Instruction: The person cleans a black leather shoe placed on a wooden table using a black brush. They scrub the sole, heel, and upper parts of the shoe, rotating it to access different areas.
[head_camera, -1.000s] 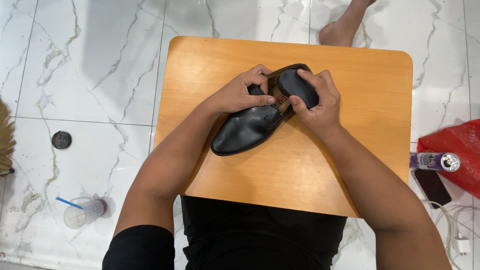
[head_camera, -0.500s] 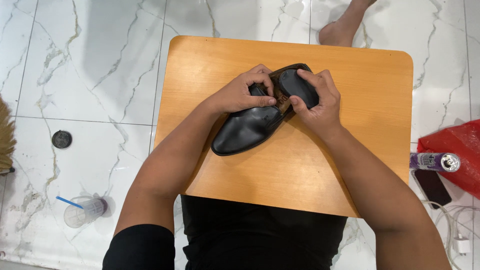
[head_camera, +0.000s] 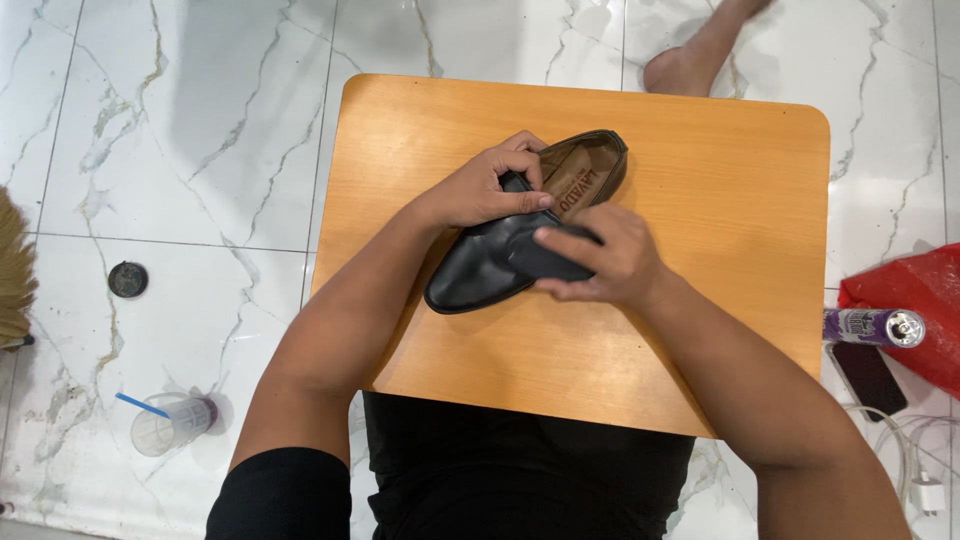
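A black leather loafer (head_camera: 478, 278) with a brown insole lies slanted on the orange wooden table (head_camera: 700, 170), toe pointing toward the near left. My left hand (head_camera: 485, 187) grips the shoe at the edge of its opening. The fingers of my right hand (head_camera: 612, 265) are closed on a small dark pad or cloth (head_camera: 555, 258), which is pressed against the top of the shoe just in front of the opening. What exactly the dark thing is I cannot tell.
A person's bare foot (head_camera: 688, 68) rests on the marble floor beyond the table. At the right are a red bag (head_camera: 905, 300), a purple can (head_camera: 870, 326), a phone (head_camera: 866, 378) and white cables (head_camera: 915, 470). At the left are a plastic cup with a blue straw (head_camera: 170, 425), a floor drain (head_camera: 128, 279) and a broom (head_camera: 14, 270).
My right hand has slid from over the heel opening down toward the front of the shoe, uncovering the brown insole. My left hand stays on the shoe's edge.
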